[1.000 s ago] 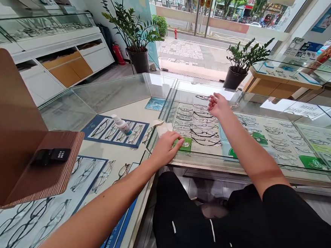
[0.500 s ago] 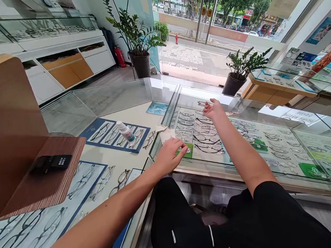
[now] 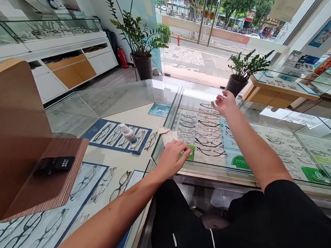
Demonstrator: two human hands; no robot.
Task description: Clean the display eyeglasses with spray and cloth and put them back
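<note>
My left hand (image 3: 173, 157) rests palm down at the near edge of the glass display counter (image 3: 194, 167), fingers lying loosely with the thumb apart. Just beyond its fingers lies a crumpled off-white tissue or cloth (image 3: 168, 135), partly covered by the hand. My right hand (image 3: 224, 104) reaches over the far part of the counter, palm turned inward and fingers loosely spread, with nothing visible in it. Rows of eyeglasses (image 3: 210, 139) show through the glass below and left of the right hand. To the left stands a small white bottle (image 3: 129, 134).
A brown wooden stand (image 3: 15, 123) with a black object (image 3: 54, 165) on its base takes up the left side. Potted plants (image 3: 142, 61) flank the glass storefront. Another display cabinet (image 3: 282, 89) stands at the far right.
My right hand has moved a little to the right above the counter. The left hand stays in about the same place, and the view has shifted slightly.
</note>
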